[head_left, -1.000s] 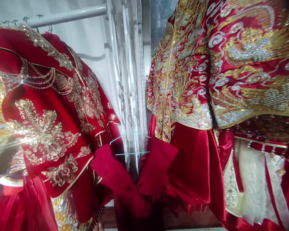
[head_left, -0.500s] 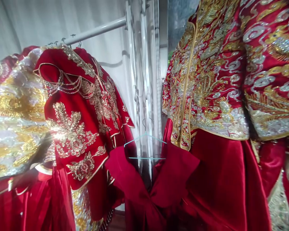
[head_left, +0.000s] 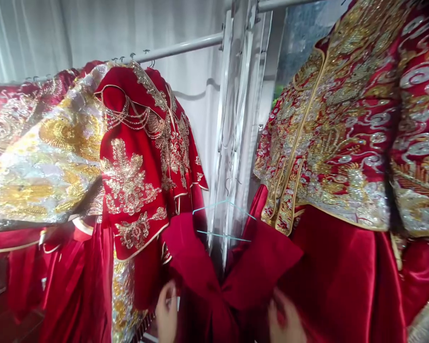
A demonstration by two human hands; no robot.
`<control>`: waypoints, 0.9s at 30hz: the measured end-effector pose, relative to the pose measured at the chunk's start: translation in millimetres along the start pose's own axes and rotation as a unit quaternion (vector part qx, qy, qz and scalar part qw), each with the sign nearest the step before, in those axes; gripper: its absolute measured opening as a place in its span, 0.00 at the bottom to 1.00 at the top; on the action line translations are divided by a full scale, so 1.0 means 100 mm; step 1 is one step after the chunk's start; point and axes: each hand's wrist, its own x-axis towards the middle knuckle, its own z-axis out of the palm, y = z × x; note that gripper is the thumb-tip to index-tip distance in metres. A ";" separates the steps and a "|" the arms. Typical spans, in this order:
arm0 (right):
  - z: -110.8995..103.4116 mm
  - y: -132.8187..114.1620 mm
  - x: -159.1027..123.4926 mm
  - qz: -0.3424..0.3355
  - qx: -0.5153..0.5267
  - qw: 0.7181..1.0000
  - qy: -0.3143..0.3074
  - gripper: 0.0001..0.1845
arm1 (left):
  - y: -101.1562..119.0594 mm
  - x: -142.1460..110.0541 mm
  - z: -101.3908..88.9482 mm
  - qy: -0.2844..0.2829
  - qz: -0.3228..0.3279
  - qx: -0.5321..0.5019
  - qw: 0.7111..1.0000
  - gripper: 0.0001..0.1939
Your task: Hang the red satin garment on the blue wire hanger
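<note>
In the lower middle a dark red dress (head_left: 196, 267) with a wide folded collar and a deep V neck hangs on a thin light-blue wire hanger (head_left: 223, 236). The hanger's hook shows in front of white metal posts. My left hand (head_left: 167, 314) is at the dress's left side, fingers curved and thumb apart. On the right side of the dress is my right hand (head_left: 285, 317), also curved, with red showing between thumb and fingers. Both hands are somewhat blurred, and whether they touch the cloth is hard to tell.
To the left, a red jacket (head_left: 128, 186) with gold beading and other embroidered garments (head_left: 71, 133) hang from a white rail (head_left: 186, 46). White upright posts (head_left: 232, 128) stand in the middle. A gold-embroidered red jacket (head_left: 329, 143) hangs over a red satin skirt (head_left: 336, 281) at right.
Both my hands have come into view from below, one on each side of the dress. The view has shifted, so the racks and hanging garments now appear farther right.
</note>
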 end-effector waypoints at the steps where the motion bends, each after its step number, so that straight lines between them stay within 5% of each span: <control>1: 0.09 -0.10 0.18 -0.009 -0.005 1.000 0.027 0.23 | 0.24 0.14 0.07 0.000 0.066 0.007 0.998 0.16; 4: 0.32 -0.44 0.77 0.003 -0.074 0.995 0.062 0.33 | 0.99 0.58 0.37 0.009 0.251 0.124 0.960 0.19; 7: 0.49 -0.62 1.17 0.066 -0.164 0.984 -0.036 0.31 | 1.42 0.88 0.60 0.039 0.253 0.320 0.912 0.21; 12: 0.48 -0.41 1.33 -0.009 -0.178 0.975 -0.135 0.20 | 1.37 1.03 0.58 0.002 0.245 0.451 0.858 0.18; 21: 0.16 -0.25 1.52 -0.117 -0.197 0.935 -0.272 0.18 | 1.42 1.22 0.26 -0.126 0.269 0.466 0.833 0.18; 23: 0.15 -0.25 1.50 -0.140 -0.199 0.930 -0.276 0.19 | 1.45 1.24 0.21 -0.154 0.264 0.462 0.832 0.18; 27: 0.20 -0.29 1.39 -0.128 -0.283 0.933 -0.181 0.21 | 1.46 1.21 0.17 -0.175 0.248 0.464 0.832 0.18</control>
